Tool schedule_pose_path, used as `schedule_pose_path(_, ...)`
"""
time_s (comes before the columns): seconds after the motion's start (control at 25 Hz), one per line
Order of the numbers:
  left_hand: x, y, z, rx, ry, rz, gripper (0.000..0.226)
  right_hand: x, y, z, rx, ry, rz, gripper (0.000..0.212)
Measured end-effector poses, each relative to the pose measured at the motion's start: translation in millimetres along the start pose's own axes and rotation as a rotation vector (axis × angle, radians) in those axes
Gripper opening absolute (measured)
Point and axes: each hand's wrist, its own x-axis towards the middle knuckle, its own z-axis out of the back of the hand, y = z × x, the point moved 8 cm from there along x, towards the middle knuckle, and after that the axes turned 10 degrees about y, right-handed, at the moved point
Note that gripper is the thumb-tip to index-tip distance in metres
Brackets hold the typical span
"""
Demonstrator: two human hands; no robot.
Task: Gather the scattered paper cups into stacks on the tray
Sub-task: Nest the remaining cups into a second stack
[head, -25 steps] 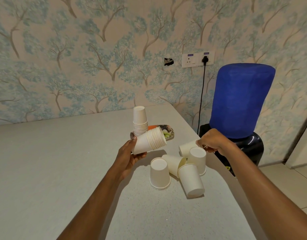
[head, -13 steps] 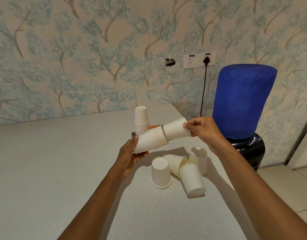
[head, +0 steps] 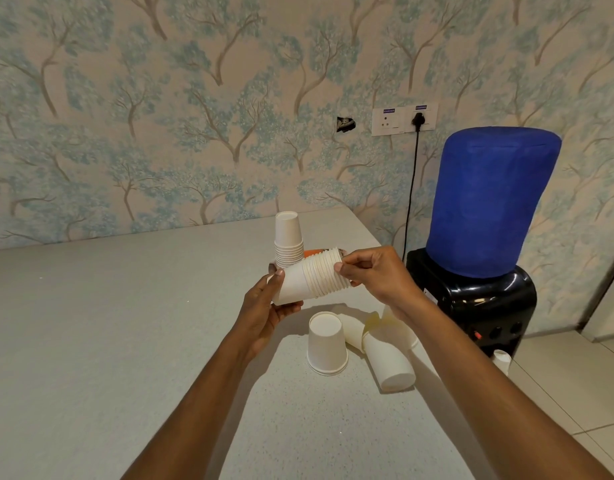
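Left hand grips the stack by its base end, thumb on top and fingers curled underneath, holding it on its side. Right hand is curled at the rim end, fingertips pinching the outermost rim. Just behind the stack, a second stack stands mouth-down on the mostly hidden tray. Below the stack, loose cups sit on the table.

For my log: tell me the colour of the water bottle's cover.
The cover is plain deep blue; head view.
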Motion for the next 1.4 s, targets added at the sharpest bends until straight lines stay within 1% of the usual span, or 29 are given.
schedule_pose_path(0.08,0.1,1.2,3.8,-0.003,-0.006,0.001,0.041,-1.6,1.0,-1.4,0.008,0.015,0.007,0.008)
schedule_pose_path(0.16,0.5,-0.3,9.0,-0.012,-0.011,-0.003,0.039,-5.8,1.6,8.2,0.033,-0.019,0.016,0.016)
schedule_pose_path(0.24,0.7,-1.4,15.3,-0.035,-0.023,-0.004,0.037,-13.5,-3.3,32.5,0.020,-0.110,0.015,0.019)
schedule_pose_path(0.32,-0.7,-1.0,20.8,-0.043,-0.029,0.000,0.039,-26.7,-17.2,61.4,-0.028,-0.208,-0.024,0.009)
schedule_pose_path(0.36,-1.6,0.0,22.8,-0.036,-0.029,0.003,0.042,-34.4,-26.8,73.7,-0.054,-0.246,-0.058,0.008)
schedule_pose_path(0.4,-2.5,2.1,24.3,-0.029,-0.030,0.008,0.044,-42.7,-38.1,83.0,-0.072,-0.265,-0.098,0.015)
schedule_pose_path(0.44,-3.3,4.7,25.5,-0.026,-0.033,0.014,0.043,-50.2,-50.6,87.8,-0.066,-0.253,-0.141,0.023)
schedule_pose_path(0.52,-4.1,8.6,27.5,-0.032,-0.043,0.023,0.037,-62.6,-75.1,85.6,-0.005,-0.157,-0.229,0.038)
schedule_pose_path(0.6,-3.6,10.1,28.2,-0.027,-0.052,0.033,0.040,-72.0,-93.6,81.9,0.029,-0.061,-0.314,0.048)
schedule_pose_path(0.64,-3.0,10.6,28.6,-0.022,-0.053,0.038,0.041,-74.5,-99.5,82.1,0.025,-0.033,-0.340,0.052)
schedule_pose_path(0.76,-2.2,11.9,28.2,-0.018,-0.051,0.041,0.032,-77.9,-107.1,81.7,0.003,0.027,-0.359,0.061)
schedule_pose_path(0.84,-2.4,12.3,27.2,-0.017,-0.050,0.040,0.031,-79.7,-107.5,77.7,0.029,0.063,-0.325,0.063)
schedule_pose_path(1.0,-3.5,12.8,24.6,0.005,-0.046,0.039,0.031,-80.0,-108.8,67.6,0.101,0.142,-0.278,0.061)
schedule_pose_path(1.12,-3.9,14.7,23.3,0.009,-0.049,0.043,0.030,-76.8,-112.6,58.0,0.044,0.167,-0.267,0.065)
schedule_pose_path(1.32,-1.8,17.3,18.7,0.008,-0.036,0.046,0.027,-73.0,-116.0,54.8,-0.017,0.096,-0.252,0.062)
schedule_pose_path(1.4,-1.6,18.1,17.5,0.006,-0.031,0.047,0.028,-73.2,-114.7,63.2,-0.027,0.030,-0.247,0.058)
